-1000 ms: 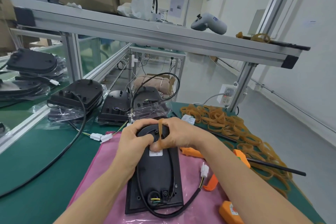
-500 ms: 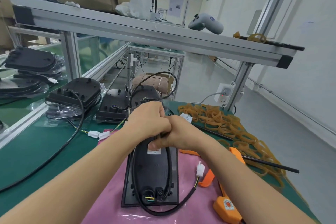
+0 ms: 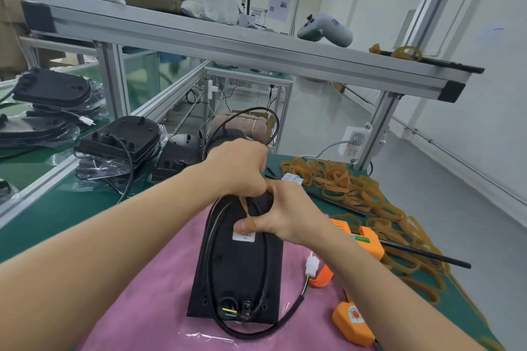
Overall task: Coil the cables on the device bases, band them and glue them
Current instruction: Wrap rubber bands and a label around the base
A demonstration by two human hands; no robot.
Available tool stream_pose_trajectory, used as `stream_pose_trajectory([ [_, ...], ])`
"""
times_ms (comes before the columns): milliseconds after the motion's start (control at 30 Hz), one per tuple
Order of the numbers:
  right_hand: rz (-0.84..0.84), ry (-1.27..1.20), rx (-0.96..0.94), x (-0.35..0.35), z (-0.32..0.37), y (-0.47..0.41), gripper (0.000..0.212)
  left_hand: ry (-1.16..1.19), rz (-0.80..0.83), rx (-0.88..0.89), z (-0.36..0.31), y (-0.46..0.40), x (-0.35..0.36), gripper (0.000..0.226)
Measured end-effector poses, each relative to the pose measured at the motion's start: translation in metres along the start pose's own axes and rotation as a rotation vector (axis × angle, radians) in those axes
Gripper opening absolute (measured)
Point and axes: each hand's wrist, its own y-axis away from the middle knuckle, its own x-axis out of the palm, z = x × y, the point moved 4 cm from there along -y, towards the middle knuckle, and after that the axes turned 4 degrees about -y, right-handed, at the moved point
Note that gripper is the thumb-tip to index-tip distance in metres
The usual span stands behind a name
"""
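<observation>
A black device base point(image 3: 239, 273) lies on a pink mat point(image 3: 159, 293) in front of me. Its black cable point(image 3: 209, 251) is coiled in a long loop on top, ending in a white connector point(image 3: 311, 264) at the right. A tan rubber band point(image 3: 247, 212) is stretched over the far end of the coil. My left hand point(image 3: 239, 168) grips the band and the cable at the base's far end. My right hand point(image 3: 281, 215) pinches the band's near end with thumb and fingers, just above a white label point(image 3: 243, 236).
A heap of tan rubber bands point(image 3: 350, 188) covers the green table at the right, with an orange glue gun point(image 3: 356, 236), an orange tool point(image 3: 353, 319) and a thin black rod point(image 3: 427, 256). More black bases point(image 3: 122, 139) sit at the back left. An aluminium shelf rail point(image 3: 228, 45) runs overhead.
My left hand has moved from the near side of the band over to the base's far end, pulling the band out. My right thumb holds the band's near end. The view has shifted closer.
</observation>
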Motion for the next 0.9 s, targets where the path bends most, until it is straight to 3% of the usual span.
stream_pose_trajectory([
  [133,-0.017,-0.011,-0.002,0.0,0.001,0.007,0.051,0.252,-0.1,-0.04,0.024,0.006,0.001,0.027],
  [333,-0.02,-0.107,-0.086,0.0,0.007,0.014,0.055,0.699,-0.3,-0.342,0.087,0.034,0.028,0.029],
  [533,-0.033,-0.129,-0.115,0.0,0.007,0.018,0.048,0.997,-0.235,-0.613,0.098,0.068,0.074,0.033],
  [633,-0.034,-0.122,-0.115,-0.001,0.007,0.018,0.049,1.257,-0.019,-0.704,0.084,0.088,0.11,0.032],
  [700,-0.049,-0.112,-0.114,-0.001,0.006,0.017,0.051,1.402,0.093,-0.688,0.079,0.092,0.12,0.039],
  [767,-0.071,-0.105,-0.113,-0.001,0.004,0.015,0.052,1.523,0.086,-0.615,0.074,0.089,0.11,0.032],
  [833,-0.076,-0.12,-0.107,0.0,0.002,0.014,0.052,1.675,0.029,-0.463,0.066,0.086,0.096,0.017],
  [900,-0.074,-0.129,-0.094,0.0,-0.001,0.013,0.053,1.698,0.049,-0.226,0.055,0.088,0.086,0.035],
])
